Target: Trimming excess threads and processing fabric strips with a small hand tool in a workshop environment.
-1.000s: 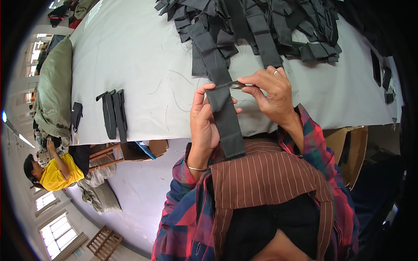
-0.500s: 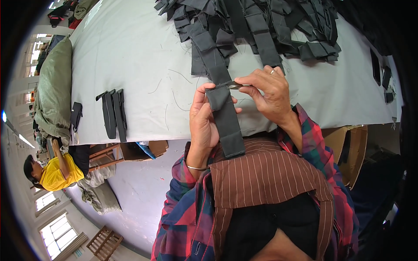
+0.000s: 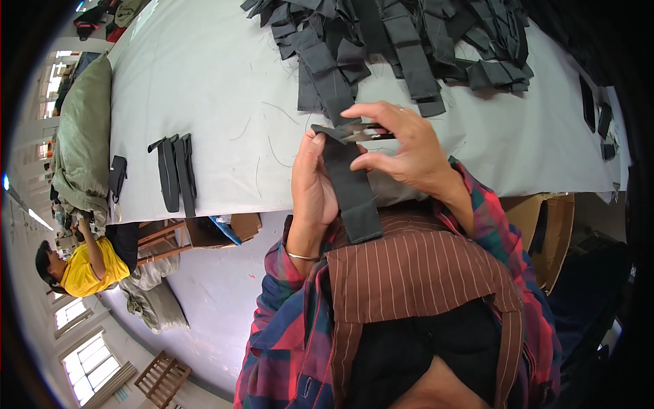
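Note:
My left hand (image 3: pixel 312 178) pinches a dark grey fabric strip (image 3: pixel 352 187) near its upper end, thumb on top. The strip hangs down toward my apron and also runs on upward to the pile. In my right hand (image 3: pixel 415 146) is a pair of small thread snips (image 3: pixel 368 132), their blades apart and lying at the strip's top edge beside my left thumb. Just beyond, a heap of similar dark grey strips (image 3: pixel 415 48) covers the far part of the table, with loose threads among them.
The table (image 3: pixel 204 102) has a pale cloth cover, with several folded dark strips (image 3: pixel 177 174) at its left. A green sack (image 3: pixel 85 129) leans along the left edge. Below that side, a person in a yellow shirt (image 3: pixel 85 269) works. A cardboard box (image 3: pixel 552 238) stands under the table at right.
My right fingers have spread and the snips' blades have parted. The strip's upper end is now bent over at my left thumb, which has moved up to it.

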`<control>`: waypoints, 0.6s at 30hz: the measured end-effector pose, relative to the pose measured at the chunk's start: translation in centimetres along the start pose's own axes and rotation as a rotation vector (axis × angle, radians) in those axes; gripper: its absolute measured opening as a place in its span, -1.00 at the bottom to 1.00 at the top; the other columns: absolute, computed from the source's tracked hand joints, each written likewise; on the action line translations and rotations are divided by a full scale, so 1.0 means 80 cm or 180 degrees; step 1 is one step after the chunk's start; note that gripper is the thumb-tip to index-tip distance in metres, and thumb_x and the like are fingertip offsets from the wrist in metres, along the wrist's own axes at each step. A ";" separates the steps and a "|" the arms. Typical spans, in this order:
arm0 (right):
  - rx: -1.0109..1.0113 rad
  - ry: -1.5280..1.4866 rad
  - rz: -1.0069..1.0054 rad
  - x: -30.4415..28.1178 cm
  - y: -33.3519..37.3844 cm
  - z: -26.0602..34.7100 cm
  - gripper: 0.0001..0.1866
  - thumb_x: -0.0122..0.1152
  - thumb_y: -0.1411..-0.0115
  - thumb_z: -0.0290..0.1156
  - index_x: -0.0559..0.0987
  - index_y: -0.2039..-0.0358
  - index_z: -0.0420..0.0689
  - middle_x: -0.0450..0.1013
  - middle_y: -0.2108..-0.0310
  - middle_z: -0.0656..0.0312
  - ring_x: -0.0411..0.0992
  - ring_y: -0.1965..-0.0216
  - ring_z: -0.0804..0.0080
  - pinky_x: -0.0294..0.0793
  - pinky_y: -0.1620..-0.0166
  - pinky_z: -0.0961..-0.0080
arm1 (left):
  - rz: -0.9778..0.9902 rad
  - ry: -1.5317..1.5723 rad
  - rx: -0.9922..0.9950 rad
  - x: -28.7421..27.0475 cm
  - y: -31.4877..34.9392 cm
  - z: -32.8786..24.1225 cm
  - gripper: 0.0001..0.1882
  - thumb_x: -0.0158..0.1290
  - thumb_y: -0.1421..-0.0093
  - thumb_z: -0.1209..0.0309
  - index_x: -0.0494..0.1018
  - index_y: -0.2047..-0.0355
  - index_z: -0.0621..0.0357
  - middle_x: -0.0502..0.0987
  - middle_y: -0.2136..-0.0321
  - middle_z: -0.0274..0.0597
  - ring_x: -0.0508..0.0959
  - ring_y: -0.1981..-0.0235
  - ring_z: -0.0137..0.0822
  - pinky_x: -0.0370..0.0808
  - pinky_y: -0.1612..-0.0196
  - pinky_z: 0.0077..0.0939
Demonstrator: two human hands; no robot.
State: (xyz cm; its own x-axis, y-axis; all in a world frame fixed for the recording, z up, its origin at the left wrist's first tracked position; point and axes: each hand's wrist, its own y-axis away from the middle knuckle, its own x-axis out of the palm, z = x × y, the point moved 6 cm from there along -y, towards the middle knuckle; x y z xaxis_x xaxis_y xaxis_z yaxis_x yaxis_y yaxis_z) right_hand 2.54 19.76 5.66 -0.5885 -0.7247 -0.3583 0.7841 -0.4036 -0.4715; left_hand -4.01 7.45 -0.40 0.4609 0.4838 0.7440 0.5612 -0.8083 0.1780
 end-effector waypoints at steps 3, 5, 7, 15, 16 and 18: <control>0.0434 -0.0184 0.0505 0.014 -0.002 -0.012 -0.74 0.29 0.05 -0.57 0.56 0.28 -0.14 0.47 0.42 0.25 0.43 0.40 0.48 0.40 0.27 0.62 | -0.0748 0.0014 0.0005 0.000 0.002 0.000 -0.66 -0.23 -0.34 0.24 0.20 0.00 0.19 0.46 0.16 -0.01 0.54 0.20 -0.15 0.57 0.17 -0.22; 0.1043 -0.0428 0.0634 0.018 -0.003 -0.034 -0.78 0.26 0.01 -0.60 0.55 0.30 -0.20 0.46 0.44 0.27 0.41 0.40 0.55 0.39 0.27 0.67 | -0.0338 -0.0145 -0.0146 0.016 0.002 0.002 -0.66 -0.24 -0.34 0.24 0.23 0.01 0.22 0.44 0.12 -0.02 0.54 0.19 -0.15 0.56 0.17 -0.29; 0.0813 -0.1290 -0.0087 0.010 -0.015 -0.039 -0.87 0.22 -0.05 -0.61 0.57 0.35 -0.15 0.46 0.44 0.31 0.45 0.39 0.62 0.42 0.58 0.63 | -0.0211 -0.0138 -0.0181 0.018 0.007 0.003 -0.60 -0.23 -0.35 0.21 0.24 -0.03 0.25 0.44 0.09 0.02 0.54 0.18 -0.14 0.56 0.16 -0.33; 0.1214 -0.2299 0.0053 -0.005 -0.023 -0.024 -0.82 0.16 -0.19 -0.47 0.58 0.20 -0.17 0.30 0.54 0.53 0.11 0.54 0.82 0.07 0.48 0.77 | 0.0235 -0.0138 -0.0327 0.008 0.023 -0.004 -0.43 0.06 -0.22 0.34 0.18 -0.17 0.32 0.43 0.04 0.10 0.49 0.05 -0.12 0.53 0.05 -0.31; 0.1191 -0.2294 0.0060 -0.009 -0.022 -0.024 -0.82 0.16 -0.19 -0.47 0.58 0.20 -0.17 0.30 0.54 0.53 0.11 0.54 0.82 0.07 0.48 0.77 | 0.0344 -0.0317 -0.0270 0.012 0.022 -0.010 -0.40 0.13 -0.16 0.45 0.19 -0.17 0.33 0.43 0.04 0.07 0.48 0.02 -0.12 0.52 0.02 -0.30; 0.1489 -0.2859 0.0323 -0.007 -0.015 -0.030 -0.83 0.17 -0.20 -0.46 0.61 0.19 -0.11 0.43 0.46 0.50 0.13 0.55 0.81 0.10 0.50 0.76 | 0.0300 -0.0837 -0.0154 0.027 0.027 -0.015 -0.38 0.18 -0.09 0.43 0.23 -0.13 0.37 0.43 0.05 0.05 0.49 0.03 -0.11 0.51 0.01 -0.27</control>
State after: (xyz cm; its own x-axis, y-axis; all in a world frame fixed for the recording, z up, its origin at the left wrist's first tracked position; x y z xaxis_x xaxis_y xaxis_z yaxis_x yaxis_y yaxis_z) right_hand 1.45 21.95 4.50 -0.3003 -0.8414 0.4494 0.9338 -0.3553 -0.0411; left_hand -2.63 6.35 2.38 0.6755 0.4711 0.5673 0.4769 -0.8659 0.1513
